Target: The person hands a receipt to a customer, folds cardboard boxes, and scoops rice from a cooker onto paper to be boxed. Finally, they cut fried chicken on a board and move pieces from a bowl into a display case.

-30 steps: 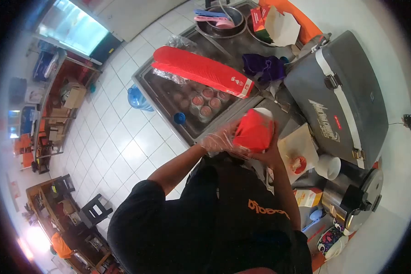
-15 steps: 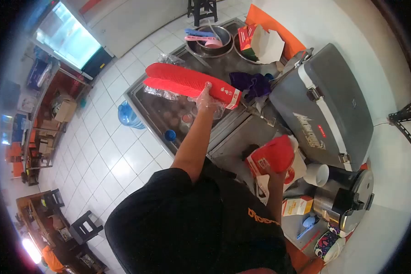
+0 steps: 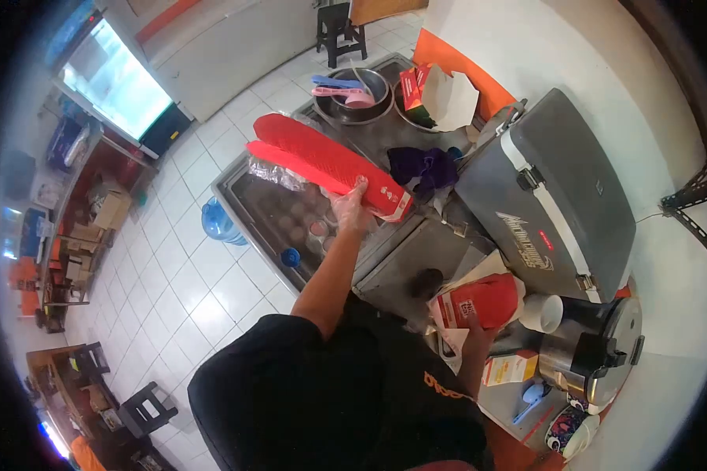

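The person's two hands are far apart. The left hand (image 3: 352, 210) wears a thin see-through glove and is stretched out over the metal counter (image 3: 404, 250). Its fingers are wrapped around the near end of a long red stack (image 3: 314, 157) of flat packs. The stack lies slanted over a sunken metal tray (image 3: 263, 206), with crinkly clear plastic under its far side. The right hand (image 3: 474, 328) is pulled in close to the person's body. It grips a red carton (image 3: 491, 298) from below, with the carton tipped on its side. The carton is just beside a white cup (image 3: 542, 312) and a shiny metal pot (image 3: 597, 353). A big grey cooler box (image 3: 558, 188) sits behind them with its lid shut. A purple cloth (image 3: 420, 166) is bunched up near the end of the red stack. Farther back there is a metal bowl (image 3: 346, 110) with pink and blue tools lying on top. Down on the white tile floor stands a blue water bottle (image 3: 216, 221), next to the counter.
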Demonstrator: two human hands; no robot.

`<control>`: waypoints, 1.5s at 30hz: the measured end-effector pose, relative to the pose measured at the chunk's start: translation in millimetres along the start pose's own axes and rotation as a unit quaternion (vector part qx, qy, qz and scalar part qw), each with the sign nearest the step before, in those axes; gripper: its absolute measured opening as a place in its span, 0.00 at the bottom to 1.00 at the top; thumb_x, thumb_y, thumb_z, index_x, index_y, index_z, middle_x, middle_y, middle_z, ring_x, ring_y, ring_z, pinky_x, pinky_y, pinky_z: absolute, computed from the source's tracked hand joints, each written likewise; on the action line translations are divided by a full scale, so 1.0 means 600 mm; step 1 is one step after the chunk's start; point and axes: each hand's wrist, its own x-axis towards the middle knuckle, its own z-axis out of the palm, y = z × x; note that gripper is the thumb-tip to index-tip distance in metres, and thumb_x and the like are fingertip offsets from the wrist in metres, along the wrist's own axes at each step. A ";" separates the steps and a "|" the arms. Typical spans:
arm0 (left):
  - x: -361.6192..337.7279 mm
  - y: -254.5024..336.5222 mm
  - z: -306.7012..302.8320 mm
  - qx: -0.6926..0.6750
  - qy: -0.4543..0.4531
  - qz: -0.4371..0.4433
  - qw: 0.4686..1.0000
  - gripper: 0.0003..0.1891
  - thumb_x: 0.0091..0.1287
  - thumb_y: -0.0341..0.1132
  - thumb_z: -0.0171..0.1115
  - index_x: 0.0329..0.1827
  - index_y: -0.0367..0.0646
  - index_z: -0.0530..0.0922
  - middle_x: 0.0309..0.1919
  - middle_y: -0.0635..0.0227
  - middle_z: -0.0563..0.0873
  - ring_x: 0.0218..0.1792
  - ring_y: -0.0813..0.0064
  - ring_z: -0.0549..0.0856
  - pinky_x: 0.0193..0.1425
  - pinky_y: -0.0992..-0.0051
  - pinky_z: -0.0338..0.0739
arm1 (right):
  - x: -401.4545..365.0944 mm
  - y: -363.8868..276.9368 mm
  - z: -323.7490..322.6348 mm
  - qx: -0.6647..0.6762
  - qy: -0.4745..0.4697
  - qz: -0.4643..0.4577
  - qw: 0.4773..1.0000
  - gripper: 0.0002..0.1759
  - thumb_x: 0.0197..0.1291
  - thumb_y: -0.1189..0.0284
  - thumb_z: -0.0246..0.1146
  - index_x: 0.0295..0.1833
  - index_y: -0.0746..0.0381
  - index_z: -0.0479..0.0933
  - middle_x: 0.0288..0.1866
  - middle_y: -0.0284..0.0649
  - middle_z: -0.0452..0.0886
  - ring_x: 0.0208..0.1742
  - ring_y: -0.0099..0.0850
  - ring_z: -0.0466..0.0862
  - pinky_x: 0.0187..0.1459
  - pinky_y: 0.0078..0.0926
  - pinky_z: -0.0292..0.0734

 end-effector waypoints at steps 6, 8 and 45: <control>-0.051 0.047 0.012 0.471 -0.103 0.247 0.841 0.55 0.44 0.33 0.78 0.72 0.41 0.48 0.64 0.53 0.64 0.62 0.59 0.70 0.65 0.62 0.68 | 0.042 -0.154 0.089 0.093 -0.066 -0.088 0.990 0.41 0.53 0.83 0.60 0.72 0.59 0.53 0.64 0.43 0.68 0.63 0.36 0.72 0.64 0.37 0.68; -0.076 0.061 0.015 0.601 -0.079 0.221 0.764 0.63 0.38 0.42 0.81 0.73 0.41 0.45 0.66 0.50 0.59 0.64 0.54 0.66 0.69 0.61 0.63 | 0.057 -0.228 0.120 0.175 -0.086 -0.083 0.977 0.41 0.50 0.85 0.63 0.70 0.58 0.57 0.63 0.42 0.69 0.59 0.37 0.75 0.59 0.41 0.74; -0.136 0.025 0.027 0.633 -0.233 0.354 0.648 0.63 0.40 0.52 0.79 0.72 0.36 0.43 0.54 0.47 0.68 0.53 0.49 0.71 0.57 0.55 0.67 | 0.128 -0.367 0.350 -0.148 -0.318 -0.317 0.881 0.73 0.35 0.62 0.80 0.74 0.60 0.30 0.70 0.55 0.52 0.71 0.44 0.58 0.69 0.43 0.54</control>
